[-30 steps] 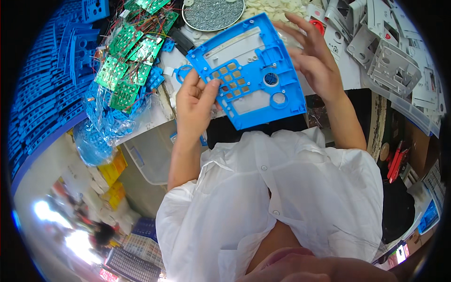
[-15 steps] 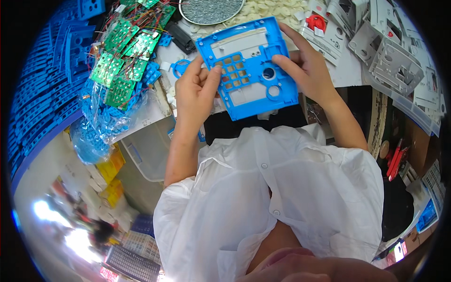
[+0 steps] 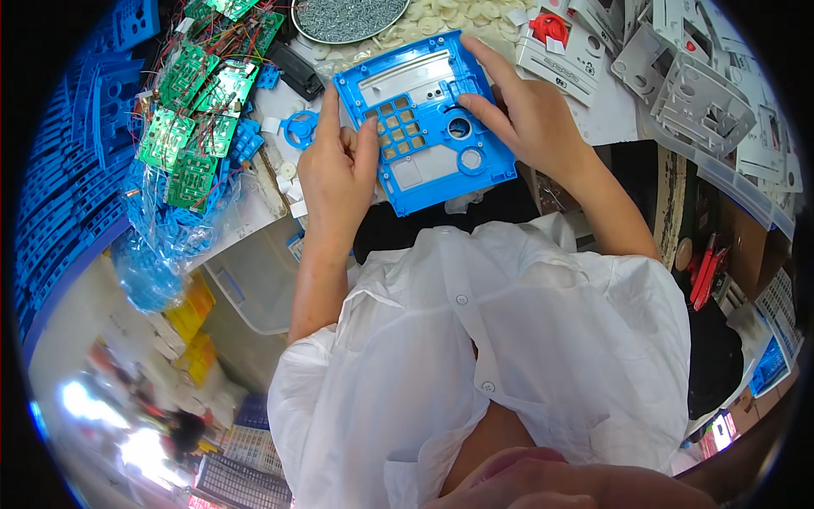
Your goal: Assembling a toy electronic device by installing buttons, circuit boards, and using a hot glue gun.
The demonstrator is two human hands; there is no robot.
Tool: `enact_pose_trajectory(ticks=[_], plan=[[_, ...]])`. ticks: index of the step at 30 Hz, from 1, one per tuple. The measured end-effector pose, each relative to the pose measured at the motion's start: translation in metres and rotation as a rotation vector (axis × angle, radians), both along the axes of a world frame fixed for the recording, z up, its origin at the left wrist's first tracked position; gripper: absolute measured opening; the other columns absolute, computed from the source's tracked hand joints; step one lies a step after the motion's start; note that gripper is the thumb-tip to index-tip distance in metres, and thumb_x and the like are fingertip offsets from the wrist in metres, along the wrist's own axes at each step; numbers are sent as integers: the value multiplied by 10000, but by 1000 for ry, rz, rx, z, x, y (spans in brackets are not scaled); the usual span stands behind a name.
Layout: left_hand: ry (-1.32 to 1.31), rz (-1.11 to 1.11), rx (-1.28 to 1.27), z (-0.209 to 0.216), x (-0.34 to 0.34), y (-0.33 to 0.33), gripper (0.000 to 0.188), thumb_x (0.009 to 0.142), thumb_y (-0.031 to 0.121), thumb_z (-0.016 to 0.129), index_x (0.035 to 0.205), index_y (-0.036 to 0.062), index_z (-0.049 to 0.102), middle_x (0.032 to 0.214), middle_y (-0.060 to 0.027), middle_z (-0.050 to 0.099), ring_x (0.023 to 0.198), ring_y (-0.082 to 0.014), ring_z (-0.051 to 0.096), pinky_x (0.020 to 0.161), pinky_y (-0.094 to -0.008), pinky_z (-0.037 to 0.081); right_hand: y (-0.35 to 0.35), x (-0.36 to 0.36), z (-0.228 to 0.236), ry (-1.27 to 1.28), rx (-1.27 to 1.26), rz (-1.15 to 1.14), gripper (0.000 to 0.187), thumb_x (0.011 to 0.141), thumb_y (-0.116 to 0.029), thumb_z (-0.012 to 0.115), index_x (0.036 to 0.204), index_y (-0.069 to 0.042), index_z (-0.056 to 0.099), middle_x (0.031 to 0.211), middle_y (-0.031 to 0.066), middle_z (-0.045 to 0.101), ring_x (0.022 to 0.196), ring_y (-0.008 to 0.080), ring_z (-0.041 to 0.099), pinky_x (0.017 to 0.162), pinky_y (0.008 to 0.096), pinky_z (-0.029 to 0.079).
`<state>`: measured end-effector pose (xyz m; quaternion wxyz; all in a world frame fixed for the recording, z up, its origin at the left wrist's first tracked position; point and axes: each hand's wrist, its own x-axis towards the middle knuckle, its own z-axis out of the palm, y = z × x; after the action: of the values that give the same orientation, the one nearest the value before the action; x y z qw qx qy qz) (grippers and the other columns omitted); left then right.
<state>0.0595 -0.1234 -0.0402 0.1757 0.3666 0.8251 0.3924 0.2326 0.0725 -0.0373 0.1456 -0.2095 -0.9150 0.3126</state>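
Between my two hands is a blue plastic panel point(image 3: 437, 182), tilted, with a grid of small square holes, two round rings and long pale windows. My left hand point(image 3: 339, 165) grips its left edge, thumb on the face near the grid. At the upper right edge, my right hand point(image 3: 530, 114) is closed on the panel with its thumb on the face; the fingers behind are partly hidden. A loose blue ring point(image 3: 300, 129) lies on the table just beyond my left hand.
Green circuit boards point(image 3: 199, 127) with wires are piled at the left, beside stacked blue plastic parts point(image 3: 76, 170). A round tray of small metal screws point(image 3: 348, 17) and pale round pieces point(image 3: 454, 21) lie at the back. White panels point(image 3: 704, 110) fill a clear bin point(image 3: 721, 174) at right.
The view has shifted slightly, so most things appear a little further left. Both hands still hold the blue panel, which has tilted a little.
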Motion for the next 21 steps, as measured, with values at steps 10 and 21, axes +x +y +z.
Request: enact_pose_trajectory(ticks=[10, 21], plan=[[90, -14, 6, 2, -13, 19, 533, 941, 186, 710, 1383, -78, 572, 529, -50, 522, 464, -137, 519, 487, -304, 412, 9, -11, -3, -78, 117, -17, 531, 977, -354, 685, 1447, -132, 576, 719, 158, 695, 622, 286, 708, 599, 363, 543], [171, 28, -8, 2, -7, 12, 481, 932, 172, 725, 1377, 14, 627, 741, -70, 596, 658, -149, 561, 623, -296, 458, -4, -6, 0, -158, 158, -4, 518, 966, -343, 698, 1426, -135, 584, 723, 156, 704, 615, 317, 702, 594, 394, 552]])
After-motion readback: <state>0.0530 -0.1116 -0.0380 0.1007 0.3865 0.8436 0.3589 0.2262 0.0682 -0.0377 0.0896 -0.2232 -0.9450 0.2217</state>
